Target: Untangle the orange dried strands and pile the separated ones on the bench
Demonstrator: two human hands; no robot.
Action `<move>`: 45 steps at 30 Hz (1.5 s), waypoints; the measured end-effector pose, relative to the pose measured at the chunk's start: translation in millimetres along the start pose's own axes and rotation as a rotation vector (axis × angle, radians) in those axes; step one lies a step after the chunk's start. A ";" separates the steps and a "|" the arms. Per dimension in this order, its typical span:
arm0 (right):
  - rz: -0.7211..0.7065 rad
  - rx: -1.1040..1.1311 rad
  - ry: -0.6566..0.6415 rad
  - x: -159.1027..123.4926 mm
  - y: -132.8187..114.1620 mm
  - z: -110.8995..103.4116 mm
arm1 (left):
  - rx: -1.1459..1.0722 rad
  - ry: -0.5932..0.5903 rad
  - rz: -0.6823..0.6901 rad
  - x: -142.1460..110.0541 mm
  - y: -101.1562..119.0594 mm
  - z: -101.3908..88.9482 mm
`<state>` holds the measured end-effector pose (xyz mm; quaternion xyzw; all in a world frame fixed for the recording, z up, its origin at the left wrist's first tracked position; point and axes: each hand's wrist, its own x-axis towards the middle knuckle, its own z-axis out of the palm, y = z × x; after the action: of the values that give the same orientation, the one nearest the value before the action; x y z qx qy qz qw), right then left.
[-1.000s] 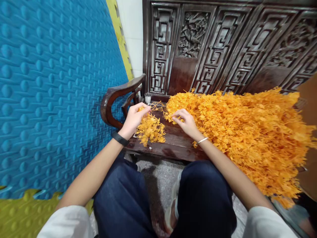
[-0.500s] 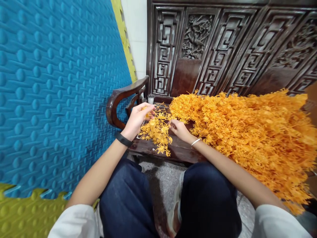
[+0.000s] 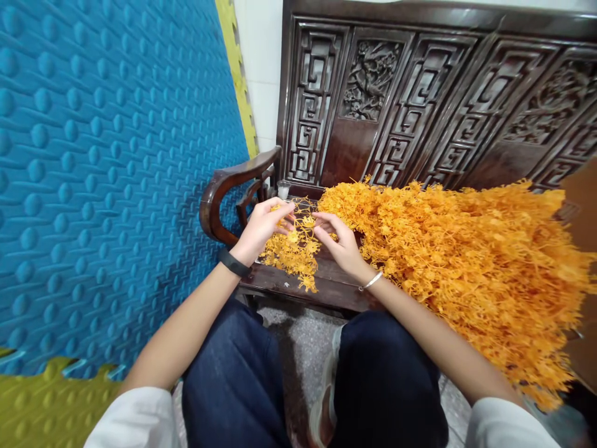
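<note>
My left hand (image 3: 262,227), with a black band on the wrist, pinches a small cluster of orange plastic sprigs (image 3: 293,249) above the dark wooden bench seat (image 3: 326,283). My right hand (image 3: 342,242), a thin silver bangle on its wrist, pinches the same cluster from the right side. The two hands are close together, fingers bent on the sprigs. A large heap of orange plastic sprigs (image 3: 466,249) covers the bench to the right of my hands.
The carved dark bench back (image 3: 410,106) rises behind the heap, and a curved armrest (image 3: 231,183) stands at the left. A blue studded foam mat (image 3: 107,162) leans on the left, with a yellow mat (image 3: 46,404) below. My knees in dark trousers sit over the grey floor (image 3: 303,342).
My right hand left the big heap, moved left and took hold of the small cluster beside the left hand. Both hands have lifted the cluster a little off the seat.
</note>
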<state>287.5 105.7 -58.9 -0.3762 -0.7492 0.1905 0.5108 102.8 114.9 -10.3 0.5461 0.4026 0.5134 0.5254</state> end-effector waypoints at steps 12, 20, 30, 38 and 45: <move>-0.038 0.121 0.094 2.2 -32.3 -5.8 | 0.266 0.043 0.344 -1.7 -2.5 11.3; 0.201 0.567 0.026 3.0 -29.8 -15.3 | 0.411 -0.388 0.458 -14.6 2.1 22.4; 0.214 0.596 0.088 2.4 -28.2 -20.9 | 0.513 -0.380 0.394 -15.1 5.5 27.3; 0.224 0.569 0.056 2.8 -26.1 -25.5 | 0.476 -0.329 0.372 -9.1 3.2 25.6; 0.148 0.466 0.047 2.6 -27.5 -29.8 | 0.411 -0.330 0.290 -11.1 1.3 29.4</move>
<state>303.9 87.1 -26.8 -0.3065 -0.6431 0.3864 0.5858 129.9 99.2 -8.2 0.7690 0.3251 0.3950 0.3833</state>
